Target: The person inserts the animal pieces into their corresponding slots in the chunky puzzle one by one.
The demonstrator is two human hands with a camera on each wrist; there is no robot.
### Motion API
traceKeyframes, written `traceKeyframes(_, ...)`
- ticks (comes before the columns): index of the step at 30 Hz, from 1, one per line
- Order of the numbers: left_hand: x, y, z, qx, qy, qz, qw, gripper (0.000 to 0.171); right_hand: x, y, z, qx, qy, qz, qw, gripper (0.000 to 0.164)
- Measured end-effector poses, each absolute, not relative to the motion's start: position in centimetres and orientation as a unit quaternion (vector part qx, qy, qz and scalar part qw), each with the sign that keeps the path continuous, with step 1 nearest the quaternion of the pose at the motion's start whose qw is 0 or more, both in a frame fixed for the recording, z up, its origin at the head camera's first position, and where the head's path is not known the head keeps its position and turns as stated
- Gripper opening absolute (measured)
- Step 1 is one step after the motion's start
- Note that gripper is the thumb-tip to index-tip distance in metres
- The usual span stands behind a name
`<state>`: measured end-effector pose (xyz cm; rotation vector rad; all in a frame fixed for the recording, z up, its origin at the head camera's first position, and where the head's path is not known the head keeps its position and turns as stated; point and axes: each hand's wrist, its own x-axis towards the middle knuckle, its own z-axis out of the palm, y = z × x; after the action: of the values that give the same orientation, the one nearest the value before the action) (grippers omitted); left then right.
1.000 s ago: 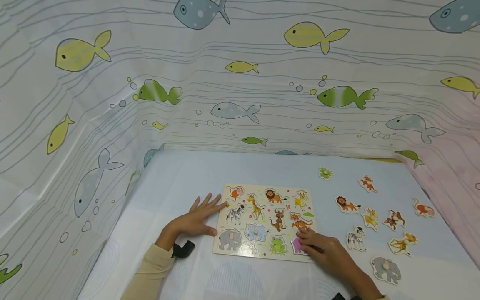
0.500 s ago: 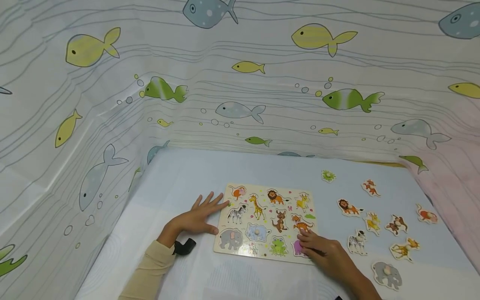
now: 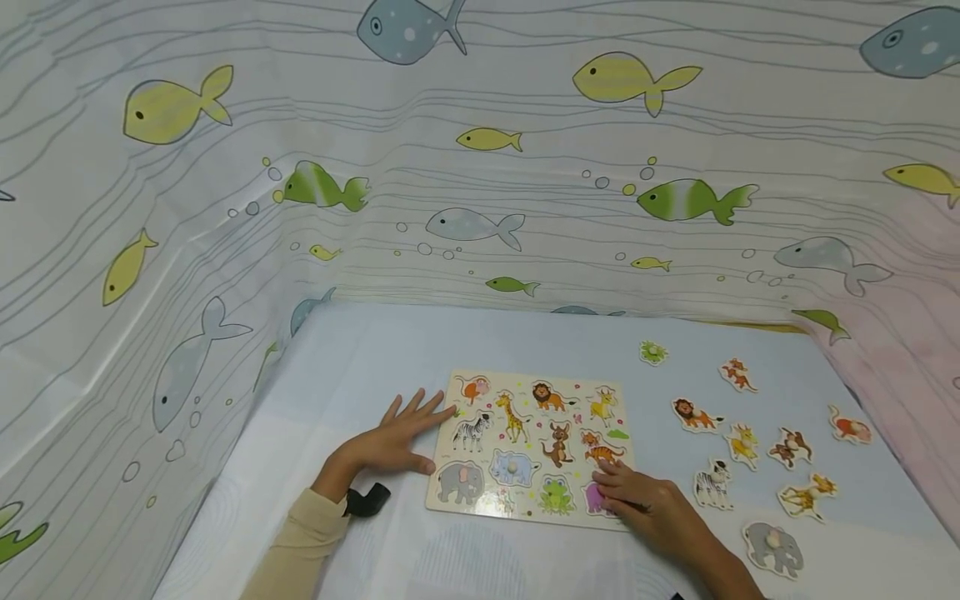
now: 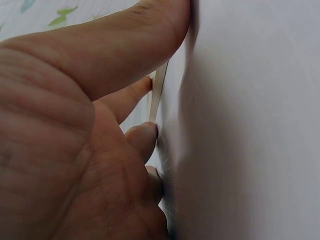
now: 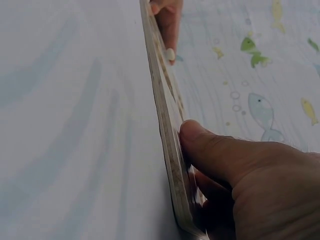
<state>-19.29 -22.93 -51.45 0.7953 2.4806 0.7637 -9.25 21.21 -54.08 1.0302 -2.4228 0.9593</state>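
A wooden puzzle board (image 3: 517,512) printed with animals lies flat on the table. My left hand (image 3: 390,437), its fingers spread, rests at the board's left edge; in the left wrist view its thumb (image 4: 125,42) is near the lens and fingertips touch the board's side. My right hand (image 3: 645,504) is over the lower right corner, its thumb and fingers on a purple animal piece (image 3: 595,497), which they partly hide. The right wrist view has the thumb (image 5: 215,147) bent down onto the piece near the board's edge. A blue piece with a knob (image 3: 512,467) sits in the board.
Loose animal pieces lie right of the board: an elephant (image 3: 773,548), a zebra (image 3: 712,485), a giraffe (image 3: 808,497), a lion (image 3: 696,414), a monkey (image 3: 850,425) and several others. A fish-patterned sheet (image 3: 555,200) hangs behind the table (image 3: 390,342).
The camera view shifts slightly. Both hands keep their places on the board, the right one still at the purple piece; the loose pieces stay where they were.
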Motion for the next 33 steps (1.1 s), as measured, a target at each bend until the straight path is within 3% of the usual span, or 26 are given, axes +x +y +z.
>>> traceKeyframes(11,-19.8,-21.9,-51.7,0.301,0.887,0.280,0.210,0.095,-8.7,21.7,-53.7,0.352,-0.851,0.349,0.172,0.041)
traceKeyframes(20,-20.0,-21.0,-52.2,0.313,0.882,0.287,0.205,0.096,-8.6,23.0,-51.8,0.234,-0.848,0.466,0.094,0.036)
traceKeyframes(27,-19.6,-21.3,-52.2,0.310,0.881,0.293,0.203,0.096,-10.6,24.3,-49.0,0.135,-0.868,0.470,0.091,0.031)
traceKeyframes(33,-19.4,-22.6,-51.8,0.292,0.889,0.294,0.195,0.097,-13.6,25.3,-48.2,0.106,-0.878,0.461,0.075,0.030)
